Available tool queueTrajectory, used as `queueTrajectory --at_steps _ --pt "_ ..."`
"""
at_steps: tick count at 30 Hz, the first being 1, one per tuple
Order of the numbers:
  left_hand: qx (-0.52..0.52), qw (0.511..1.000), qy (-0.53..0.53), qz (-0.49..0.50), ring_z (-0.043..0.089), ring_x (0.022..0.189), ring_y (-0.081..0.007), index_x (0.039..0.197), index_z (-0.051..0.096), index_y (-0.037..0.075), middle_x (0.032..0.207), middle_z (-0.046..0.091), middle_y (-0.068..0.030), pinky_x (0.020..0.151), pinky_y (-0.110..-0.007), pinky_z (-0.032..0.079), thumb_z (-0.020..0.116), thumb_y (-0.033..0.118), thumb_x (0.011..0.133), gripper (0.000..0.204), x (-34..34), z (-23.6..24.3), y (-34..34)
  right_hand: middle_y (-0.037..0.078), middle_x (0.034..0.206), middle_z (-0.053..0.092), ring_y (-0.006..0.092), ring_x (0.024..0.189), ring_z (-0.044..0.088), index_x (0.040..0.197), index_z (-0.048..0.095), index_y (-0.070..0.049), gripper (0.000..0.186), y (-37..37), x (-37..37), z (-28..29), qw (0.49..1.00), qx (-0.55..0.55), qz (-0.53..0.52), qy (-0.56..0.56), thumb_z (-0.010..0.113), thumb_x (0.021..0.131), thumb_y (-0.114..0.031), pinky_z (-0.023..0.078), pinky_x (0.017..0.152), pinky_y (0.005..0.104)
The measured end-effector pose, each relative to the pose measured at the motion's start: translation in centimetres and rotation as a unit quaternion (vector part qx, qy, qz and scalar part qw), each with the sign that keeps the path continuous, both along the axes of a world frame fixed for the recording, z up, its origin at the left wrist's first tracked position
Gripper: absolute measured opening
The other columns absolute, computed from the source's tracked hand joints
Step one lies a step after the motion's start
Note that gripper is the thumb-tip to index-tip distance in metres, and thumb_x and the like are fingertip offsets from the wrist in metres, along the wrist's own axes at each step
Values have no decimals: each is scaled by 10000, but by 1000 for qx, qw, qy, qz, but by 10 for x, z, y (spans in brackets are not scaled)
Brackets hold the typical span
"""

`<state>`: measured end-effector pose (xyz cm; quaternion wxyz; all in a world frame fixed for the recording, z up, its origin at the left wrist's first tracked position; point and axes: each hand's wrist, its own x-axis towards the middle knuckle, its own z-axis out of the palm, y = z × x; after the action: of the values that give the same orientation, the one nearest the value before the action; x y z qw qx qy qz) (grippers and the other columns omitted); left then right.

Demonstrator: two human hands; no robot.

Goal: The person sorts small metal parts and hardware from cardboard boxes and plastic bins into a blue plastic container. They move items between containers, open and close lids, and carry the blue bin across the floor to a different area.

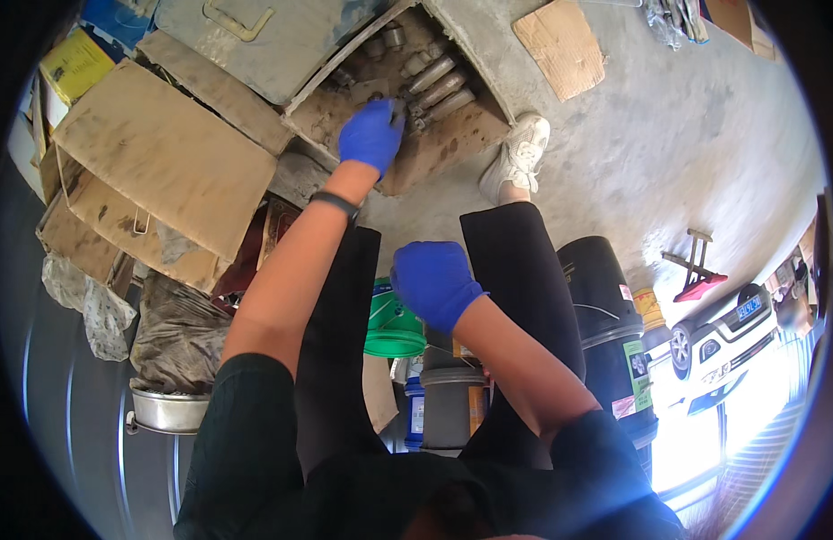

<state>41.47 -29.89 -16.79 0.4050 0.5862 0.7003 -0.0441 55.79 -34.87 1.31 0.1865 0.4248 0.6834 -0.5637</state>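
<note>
My left hand (370, 137), in a blue glove, reaches over the near left side of an open, stained cardboard box (448, 160). Its fingertips are partly hidden and blurred, so what they touch is unclear. Beside them, several greasy metal cylinders (441, 88) lie side by side in the box. A short round metal part (393, 36) sits farther back. My right hand (432, 283), gloved in blue too, is closed in a fist between my knees, above a green bucket (389, 328). Anything inside that fist is hidden.
Flattened cardboard boxes (165, 162) are stacked at left, above a metal basin (169, 411). A grey case with a handle (255, 45) stands back left. Black buckets (601, 279) stand beside my right leg. A cardboard sheet (560, 49) lies on the concrete floor (668, 144).
</note>
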Motion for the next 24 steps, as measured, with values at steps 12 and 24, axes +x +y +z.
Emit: queueTrajectory --at_steps 12,24 --pt "1 991 110 -82 656 898 -365 1052 681 120 989 668 -162 785 -487 537 638 205 821 250 35 -76 68 113 732 666 270 687 673 732 670 -99 171 6 11 3 999 -17 35 -34 592 804 -233 517 618 403" --pt "105 977 56 -177 660 891 -364 966 692 74 975 671 -182 758 -449 550 618 72 816 167 41 -88 84 117 746 650 281 698 662 753 665 -85 166 12 12 6 999 -27 35 -24 624 789 -242 504 631 408"
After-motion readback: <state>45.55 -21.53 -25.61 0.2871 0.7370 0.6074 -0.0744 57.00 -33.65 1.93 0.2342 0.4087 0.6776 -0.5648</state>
